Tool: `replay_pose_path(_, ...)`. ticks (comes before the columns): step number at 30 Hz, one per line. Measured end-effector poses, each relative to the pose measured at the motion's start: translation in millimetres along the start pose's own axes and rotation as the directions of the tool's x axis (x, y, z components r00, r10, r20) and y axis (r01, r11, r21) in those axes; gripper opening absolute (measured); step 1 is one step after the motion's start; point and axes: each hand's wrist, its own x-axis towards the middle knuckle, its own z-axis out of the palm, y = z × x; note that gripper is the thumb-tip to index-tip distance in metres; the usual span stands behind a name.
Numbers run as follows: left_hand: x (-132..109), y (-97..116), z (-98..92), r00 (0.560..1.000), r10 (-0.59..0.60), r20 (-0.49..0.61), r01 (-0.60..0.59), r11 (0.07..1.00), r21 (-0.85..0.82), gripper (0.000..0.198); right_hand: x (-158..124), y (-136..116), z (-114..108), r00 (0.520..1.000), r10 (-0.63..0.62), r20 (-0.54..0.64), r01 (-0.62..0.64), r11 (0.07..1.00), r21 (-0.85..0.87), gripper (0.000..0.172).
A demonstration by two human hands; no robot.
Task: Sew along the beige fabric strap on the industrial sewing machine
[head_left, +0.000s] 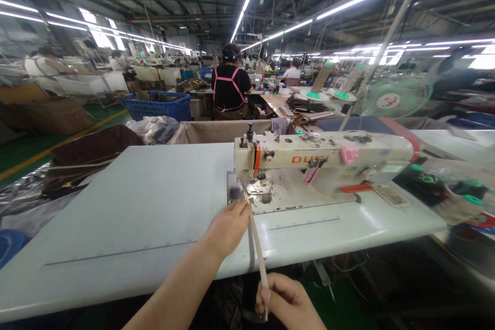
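A narrow beige strip (pixel 257 245) runs from beside the needle area of a white sewing machine (pixel 328 152) down over the table's front edge. My left hand (pixel 231 224) rests on the table just in front of the needle area, its fingers closed on the upper part of the strip. Below the table edge, my right hand (pixel 284 299) pinches the strip near its lower end between thumb and fingers. The strip hangs slightly slanted between both hands. The fingertips of my left hand partly hide its upper end.
The white table (pixel 154 206) carries a printed ruler line. An orange piece (pixel 356 188) lies under the machine arm. Thread cones (pixel 464 206) stand at the right, a green fan (pixel 394 95) behind. Ahead sits a person (pixel 229 87) near a blue basket (pixel 157 108).
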Motion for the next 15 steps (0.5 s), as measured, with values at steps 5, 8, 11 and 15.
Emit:
replay_pose_path(5, 1, 1, -2.8, 0.999, -0.030, -0.022, 0.030, 0.999, -0.039, 0.018, 6, -5, 0, 0.990, -0.110, -0.087, 0.094, 0.982, -0.166, 0.055)
replay_pose_path(8, 1, 1, -3.0, 0.999, -0.026, -0.022, 0.025, 0.999, -0.037, 0.017, 8, -4, 2, 0.992, -0.032, -0.119, 0.029, 0.999, -0.032, 0.055)
replay_pose_path(11, 0, 0, -3.2, 1.000, 0.008, -0.013, -0.008, 1.000, -0.023, 0.016, 8, -4, 6, 0.991, 0.084, -0.106, -0.071, 0.990, 0.120, 0.062)
replay_pose_path(15, -1, 0, -3.8, 1.000, -0.010, -0.011, 0.009, 0.999, -0.047, 0.017, 5, -7, 9, 0.991, 0.097, -0.094, -0.088, 0.992, 0.087, 0.060)
